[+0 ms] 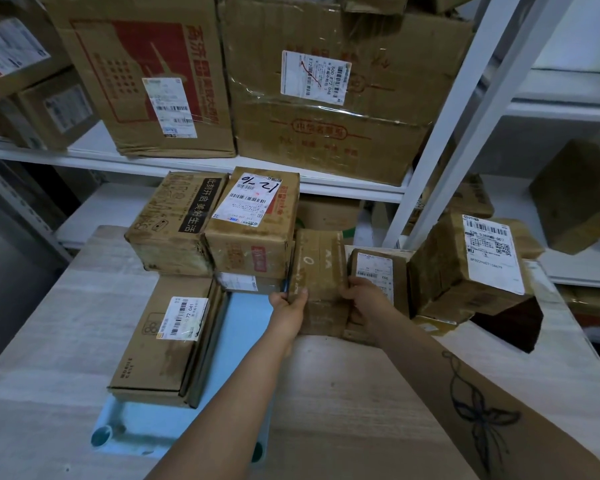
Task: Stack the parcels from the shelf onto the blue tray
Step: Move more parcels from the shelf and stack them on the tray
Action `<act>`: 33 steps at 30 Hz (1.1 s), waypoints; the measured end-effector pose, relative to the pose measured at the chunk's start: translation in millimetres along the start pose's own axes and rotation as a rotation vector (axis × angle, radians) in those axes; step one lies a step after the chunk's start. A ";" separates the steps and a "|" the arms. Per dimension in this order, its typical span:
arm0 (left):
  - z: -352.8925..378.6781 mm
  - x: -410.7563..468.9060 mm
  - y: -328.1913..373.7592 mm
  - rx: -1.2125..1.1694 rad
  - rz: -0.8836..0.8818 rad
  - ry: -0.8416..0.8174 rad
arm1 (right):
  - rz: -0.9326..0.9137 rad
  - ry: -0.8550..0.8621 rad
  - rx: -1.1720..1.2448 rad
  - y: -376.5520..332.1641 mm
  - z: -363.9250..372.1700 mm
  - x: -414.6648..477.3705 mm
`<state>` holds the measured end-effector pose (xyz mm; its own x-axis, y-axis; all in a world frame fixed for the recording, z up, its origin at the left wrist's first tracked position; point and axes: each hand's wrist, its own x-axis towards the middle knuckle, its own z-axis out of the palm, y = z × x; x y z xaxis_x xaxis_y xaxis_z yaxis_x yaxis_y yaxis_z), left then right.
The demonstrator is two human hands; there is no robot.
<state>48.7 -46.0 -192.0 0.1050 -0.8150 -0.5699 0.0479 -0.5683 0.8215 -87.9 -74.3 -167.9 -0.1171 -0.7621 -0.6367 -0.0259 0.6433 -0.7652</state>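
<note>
Left hand (289, 304) and right hand (363, 299) grip one taped parcel (321, 268) by opposite sides, fingers curled over its edges, probably to keep it square. It sits at the right edge of the blue tray (248, 327), beside the stacked boxes (253, 226). More boxes wait on the tabletop (361, 393).

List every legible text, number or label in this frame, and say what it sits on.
"此刻开启美好生活": black strip on left stacked box.
"12", handwritten: label on right stacked box.
"72 041": label on flat box on blue tray.
"500 E72 048": label on large shelf carton.
"303": label on small parcel.
Fine print on every label, and the taped parcel's marks: too blurred.
</note>
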 end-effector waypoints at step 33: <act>-13.8 -63.2 33.1 -0.386 0.327 -0.238 | -0.316 -0.038 0.405 -21.6 -21.2 -75.1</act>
<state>57.3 -11.7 -128.4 -0.0495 -0.9704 -0.2364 0.4154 -0.2352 0.8787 -99.6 -29.4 -101.5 -0.1290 -0.9216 -0.3661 0.3331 0.3075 -0.8913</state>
